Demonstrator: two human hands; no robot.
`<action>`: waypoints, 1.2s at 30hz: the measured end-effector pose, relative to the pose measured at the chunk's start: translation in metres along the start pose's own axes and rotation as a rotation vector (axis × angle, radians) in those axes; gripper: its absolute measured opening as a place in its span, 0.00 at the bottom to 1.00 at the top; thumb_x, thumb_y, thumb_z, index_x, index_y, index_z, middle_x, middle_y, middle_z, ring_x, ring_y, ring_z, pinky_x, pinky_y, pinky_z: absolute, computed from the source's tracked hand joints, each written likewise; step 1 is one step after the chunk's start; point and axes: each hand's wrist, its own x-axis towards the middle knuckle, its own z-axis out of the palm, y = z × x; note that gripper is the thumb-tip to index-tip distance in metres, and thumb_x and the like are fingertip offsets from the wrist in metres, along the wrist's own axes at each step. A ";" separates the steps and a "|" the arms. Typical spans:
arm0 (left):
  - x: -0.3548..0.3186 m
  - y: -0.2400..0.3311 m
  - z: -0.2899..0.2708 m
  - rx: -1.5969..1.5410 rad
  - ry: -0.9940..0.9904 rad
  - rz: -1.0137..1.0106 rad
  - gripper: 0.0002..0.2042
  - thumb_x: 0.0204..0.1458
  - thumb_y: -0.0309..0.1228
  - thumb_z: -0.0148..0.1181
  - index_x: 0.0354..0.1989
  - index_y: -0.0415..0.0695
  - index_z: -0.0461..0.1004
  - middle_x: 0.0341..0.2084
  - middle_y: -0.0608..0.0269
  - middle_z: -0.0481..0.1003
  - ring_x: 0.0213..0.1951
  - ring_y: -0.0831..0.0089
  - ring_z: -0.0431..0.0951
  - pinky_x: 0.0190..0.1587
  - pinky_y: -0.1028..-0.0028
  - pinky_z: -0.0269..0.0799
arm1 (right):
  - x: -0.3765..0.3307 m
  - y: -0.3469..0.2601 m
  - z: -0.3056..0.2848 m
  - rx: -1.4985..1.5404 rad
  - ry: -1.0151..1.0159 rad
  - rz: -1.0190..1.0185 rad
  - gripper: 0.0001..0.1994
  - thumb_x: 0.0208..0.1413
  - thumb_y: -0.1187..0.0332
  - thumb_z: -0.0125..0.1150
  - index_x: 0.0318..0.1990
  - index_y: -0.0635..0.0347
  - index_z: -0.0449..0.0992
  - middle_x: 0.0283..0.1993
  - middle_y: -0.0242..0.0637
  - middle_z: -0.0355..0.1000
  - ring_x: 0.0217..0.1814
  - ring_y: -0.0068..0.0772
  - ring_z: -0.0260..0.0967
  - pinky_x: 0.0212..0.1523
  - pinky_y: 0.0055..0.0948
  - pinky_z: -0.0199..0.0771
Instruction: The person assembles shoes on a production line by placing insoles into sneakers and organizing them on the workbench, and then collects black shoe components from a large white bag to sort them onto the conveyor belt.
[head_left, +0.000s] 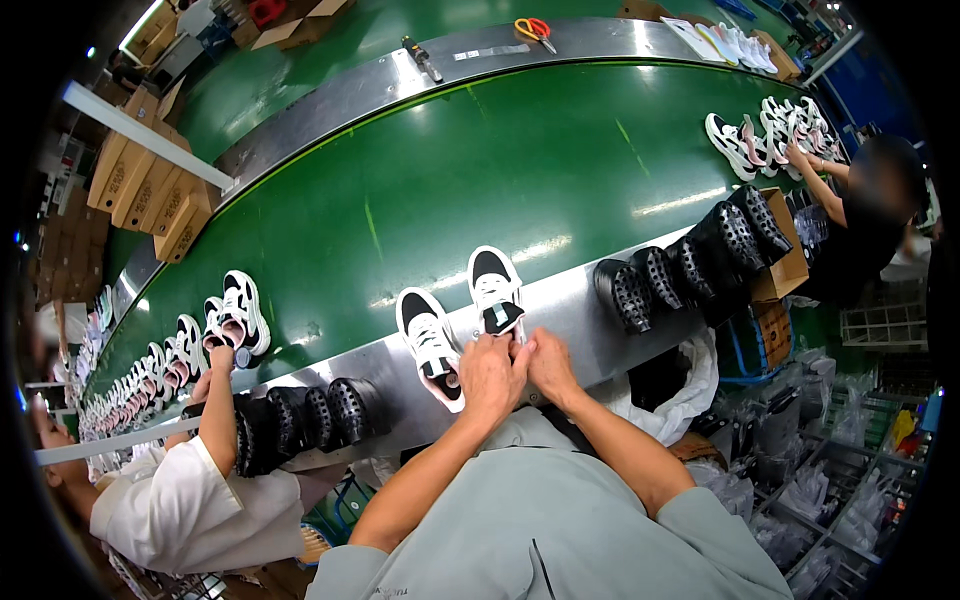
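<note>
Both my hands are at the near end of a white and black sneaker (pixel 494 284), which lies with its toe pointing away from me. My left hand (pixel 492 376) is closed on the shoe's heel end, fingers bent over its edge. Beside it my right hand (pixel 552 364) pinches the same end from the right. Just in front of my fingers is a black part of the shoe with a pale green patch. Its matching sneaker (pixel 430 338) rests to the left on the metal edge, apart from my hands. My fingers hide the heel opening.
Black studded shoe forms (pixel 690 268) line the metal ledge (pixel 570 335) at right, more (pixel 318 415) at left. A green conveyor belt (pixel 420 190) runs beyond. Co-workers handle sneakers (pixel 240 312) at left and right. Scissors (pixel 537 33) lie on the far rail. Cardboard boxes (pixel 150 200) stand far left.
</note>
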 end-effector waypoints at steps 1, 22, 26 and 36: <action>0.003 -0.004 0.008 -0.011 0.018 -0.073 0.19 0.54 0.46 0.65 0.30 0.37 0.82 0.30 0.47 0.78 0.33 0.47 0.77 0.41 0.53 0.70 | 0.000 -0.003 0.008 0.151 -0.075 0.005 0.18 0.55 0.55 0.65 0.35 0.67 0.77 0.33 0.60 0.76 0.41 0.64 0.76 0.42 0.49 0.75; 0.002 -0.036 0.015 -0.012 0.060 -0.226 0.18 0.53 0.42 0.65 0.24 0.37 0.79 0.21 0.45 0.78 0.25 0.45 0.77 0.32 0.53 0.67 | -0.002 0.006 0.028 0.168 -0.190 -0.300 0.16 0.62 0.59 0.53 0.35 0.67 0.76 0.35 0.61 0.76 0.38 0.64 0.75 0.40 0.55 0.74; 0.006 -0.035 0.001 -0.210 0.053 -0.369 0.18 0.54 0.40 0.65 0.26 0.34 0.79 0.21 0.42 0.77 0.25 0.44 0.77 0.32 0.54 0.70 | 0.016 0.000 -0.019 0.422 -0.349 -0.022 0.14 0.61 0.58 0.61 0.31 0.61 0.74 0.26 0.34 0.71 0.23 0.27 0.67 0.24 0.31 0.68; -0.003 -0.030 -0.015 -0.368 -0.009 -0.489 0.17 0.56 0.40 0.63 0.30 0.34 0.80 0.20 0.45 0.78 0.25 0.49 0.79 0.31 0.58 0.71 | 0.058 -0.080 -0.055 0.683 -0.558 0.302 0.11 0.58 0.63 0.65 0.29 0.60 0.75 0.21 0.25 0.66 0.16 0.14 0.57 0.11 0.20 0.48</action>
